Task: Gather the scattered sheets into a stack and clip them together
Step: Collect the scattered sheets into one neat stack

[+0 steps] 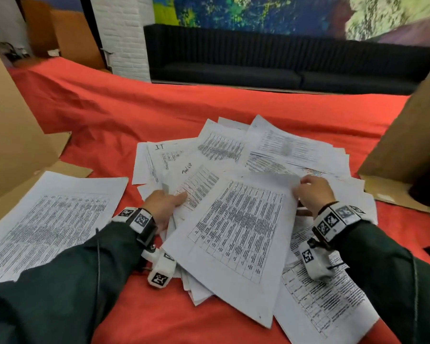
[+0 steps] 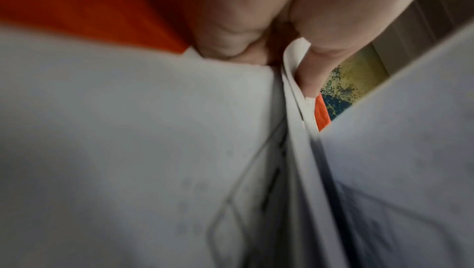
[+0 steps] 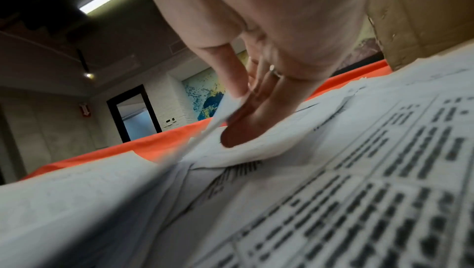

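White sheets (image 1: 236, 234), printed with black tables and dense rows of text; one (image 1: 181, 167) with black handwriting. Red-orange cloth (image 1: 134, 115) under all. Plain brown cardboard (image 1: 10, 135) at both sides. Dark green sleeves (image 1: 72, 281). White wristbands (image 1: 137, 218) with black-and-white square markers. Black sofa (image 1: 283, 60) behind. Mural (image 1: 258, 13) above, speckled blue, green and yellow, purple at right. White brick pillar (image 1: 124, 33).
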A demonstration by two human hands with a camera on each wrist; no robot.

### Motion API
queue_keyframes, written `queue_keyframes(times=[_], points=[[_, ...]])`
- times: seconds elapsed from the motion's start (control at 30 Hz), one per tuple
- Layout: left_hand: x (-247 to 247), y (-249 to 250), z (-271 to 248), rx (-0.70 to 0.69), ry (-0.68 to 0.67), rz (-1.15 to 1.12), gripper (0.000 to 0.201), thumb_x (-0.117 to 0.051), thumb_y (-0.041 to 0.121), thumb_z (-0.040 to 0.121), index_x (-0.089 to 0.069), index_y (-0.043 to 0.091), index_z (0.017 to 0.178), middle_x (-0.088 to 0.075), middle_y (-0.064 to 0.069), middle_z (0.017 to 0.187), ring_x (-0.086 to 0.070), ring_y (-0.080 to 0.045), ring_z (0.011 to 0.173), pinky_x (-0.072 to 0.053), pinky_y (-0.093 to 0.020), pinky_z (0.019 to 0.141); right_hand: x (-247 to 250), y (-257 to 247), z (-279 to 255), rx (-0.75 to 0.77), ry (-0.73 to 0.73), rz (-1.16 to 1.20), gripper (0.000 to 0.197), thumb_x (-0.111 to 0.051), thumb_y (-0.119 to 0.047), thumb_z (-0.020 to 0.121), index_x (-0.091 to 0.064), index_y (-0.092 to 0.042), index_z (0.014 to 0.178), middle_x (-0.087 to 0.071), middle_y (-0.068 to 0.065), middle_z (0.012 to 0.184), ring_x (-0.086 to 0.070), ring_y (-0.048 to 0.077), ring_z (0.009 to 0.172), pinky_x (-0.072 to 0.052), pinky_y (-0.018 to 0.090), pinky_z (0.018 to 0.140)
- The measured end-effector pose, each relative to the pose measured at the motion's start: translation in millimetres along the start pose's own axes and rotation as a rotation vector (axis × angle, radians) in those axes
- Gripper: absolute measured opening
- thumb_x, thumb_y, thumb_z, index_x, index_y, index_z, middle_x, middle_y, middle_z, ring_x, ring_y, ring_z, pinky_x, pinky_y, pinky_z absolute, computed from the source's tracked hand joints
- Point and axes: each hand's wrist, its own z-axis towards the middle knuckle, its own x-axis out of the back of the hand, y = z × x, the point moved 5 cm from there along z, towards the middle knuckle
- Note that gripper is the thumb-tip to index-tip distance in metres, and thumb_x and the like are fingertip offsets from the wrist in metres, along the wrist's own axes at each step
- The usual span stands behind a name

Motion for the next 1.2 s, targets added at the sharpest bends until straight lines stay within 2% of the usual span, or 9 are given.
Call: queue_keyframes(times=[0.1,0.33,0.47,0.6,0.67,0.83,1.0,1.07,1.2], points=[[0.6,3.8,-5.0,-0.028,0.004,0.057,0.078,-0.094,0.042,0.046,-0.071,0.001,0.108,-0.079,-0.012,0.101,-0.077,-0.033,0.095,-0.058,-0.053,0.093,5.7,-14.2,-3.9,0.038,0.073,-0.030,0.013,-0.066,-0.027,0.070,-0.062,-0.019,0.061,-0.065,0.008,0.073,-0.070,0.037,0.082,-0.061,0.058,0.079],[2.2,2.0,-4.8,-0.011,-0.026,0.121,0.095,-0.104,0.046,0.031,-0.071,0.002,0.109,-0.079,-0.014,0.102,-0.077,-0.035,0.094,-0.058,-0.055,0.092,40.9,-70.2,0.7,0.266,0.313,-0.172,0.017,-0.061,-0.031,0.092,-0.072,-0.020,0.099,-0.067,0.007,0.087,-0.062,0.030,0.082,-0.048,0.032,0.076],[-7.2,10.7,-16.5,0.004,-0.150,0.184,0.096,-0.107,0.033,0.027,-0.072,-0.002,0.109,-0.078,-0.017,0.106,-0.075,-0.036,0.101,-0.058,-0.053,0.094,44.9,-77.5,23.2,0.277,0.145,-0.062,0.008,-0.064,-0.035,0.086,-0.067,-0.033,0.078,-0.071,0.015,0.084,-0.069,0.040,0.071,-0.061,0.060,0.067],[-18.5,20.0,-31.4,0.029,-0.239,0.196,0.094,-0.107,0.026,0.029,-0.072,-0.008,0.109,-0.077,-0.022,0.105,-0.075,-0.037,0.100,-0.058,-0.054,0.094,32.3,-90.6,20.4,0.352,-0.034,-0.090,0.023,-0.065,-0.017,0.097,-0.067,-0.028,0.077,-0.062,-0.009,0.057,-0.051,0.010,0.043,-0.042,0.020,0.042],[-17.7,20.7,-31.2,0.018,-0.207,0.140,0.101,-0.106,0.041,0.030,-0.071,-0.004,0.113,-0.077,-0.020,0.105,-0.075,-0.036,0.100,-0.057,-0.054,0.095,21.9,-94.8,17.0,0.379,-0.100,-0.171,0.017,-0.065,-0.016,0.097,-0.067,-0.021,0.080,-0.058,-0.008,0.054,-0.045,0.006,0.037,-0.033,0.016,0.036],[-8.4,21.1,-22.4,0.026,0.030,0.226,0.078,-0.060,0.077,0.080,-0.067,0.001,0.094,-0.074,-0.022,0.091,-0.073,-0.039,0.087,-0.061,-0.048,0.085,-22.9,-91.5,6.4,0.417,-0.180,-0.346,0.020,-0.063,-0.014,0.097,-0.063,-0.017,0.077,-0.060,0.000,0.068,-0.051,0.001,0.046,-0.036,0.026,0.053],[-4.0,11.1,-10.9,0.093,-0.005,0.133,0.113,-0.056,0.100,0.050,-0.073,0.006,0.110,-0.075,-0.007,0.102,-0.070,-0.030,0.094,-0.056,-0.045,0.092,-65.5,-79.5,-2.4,0.353,-0.189,-0.345,0.014,-0.059,-0.017,0.100,-0.066,-0.018,0.088,-0.065,0.002,0.086,-0.058,0.019,0.076,-0.038,0.028,0.069],[-5.0,8.3,-12.5,0.076,-0.093,0.195,0.108,-0.075,0.092,0.045,-0.072,0.008,0.113,-0.072,-0.010,0.099,-0.066,-0.026,0.084,-0.052,-0.038,0.078,-76.5,-78.2,-7.5,0.347,-0.182,-0.297,0.011,-0.058,-0.019,0.101,-0.066,-0.019,0.093,-0.067,0.003,0.098,-0.059,0.023,0.091,-0.038,0.029,0.078],[-8.9,9.8,-21.3,-0.097,-0.155,0.345,0.076,-0.100,0.048,0.051,-0.073,0.020,0.116,-0.077,-0.006,0.115,-0.073,-0.026,0.107,-0.056,-0.048,0.099,-87.9,-73.8,-18.9,0.327,-0.205,-0.280,0.007,-0.060,-0.027,0.100,-0.065,-0.022,0.099,-0.067,-0.002,0.101,-0.064,0.021,0.096,-0.043,0.031,0.077]])
